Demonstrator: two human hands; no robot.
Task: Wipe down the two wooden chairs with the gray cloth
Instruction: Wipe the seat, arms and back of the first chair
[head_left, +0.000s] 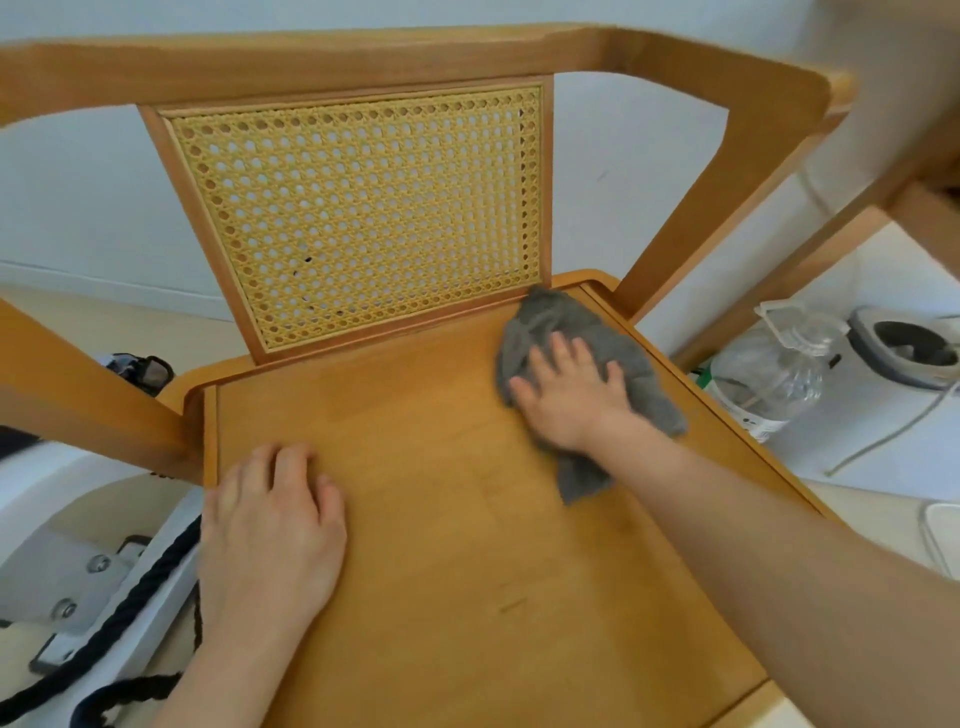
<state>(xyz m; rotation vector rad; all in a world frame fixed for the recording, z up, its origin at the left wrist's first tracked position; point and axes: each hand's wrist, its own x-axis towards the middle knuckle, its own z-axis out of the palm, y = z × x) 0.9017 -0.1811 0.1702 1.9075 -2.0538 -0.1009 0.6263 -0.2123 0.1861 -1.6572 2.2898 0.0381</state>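
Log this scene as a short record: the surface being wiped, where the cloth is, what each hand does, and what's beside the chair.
surface: seat of the wooden chair
cloth: gray cloth, crumpled, at the seat's back right corner
right hand: flat on the cloth, pressing it
left hand: resting on the seat's left side, holding nothing
beside: clear plastic bottle on the right

No legible text; print on the plastic bottle's label (762, 425) too blurred.
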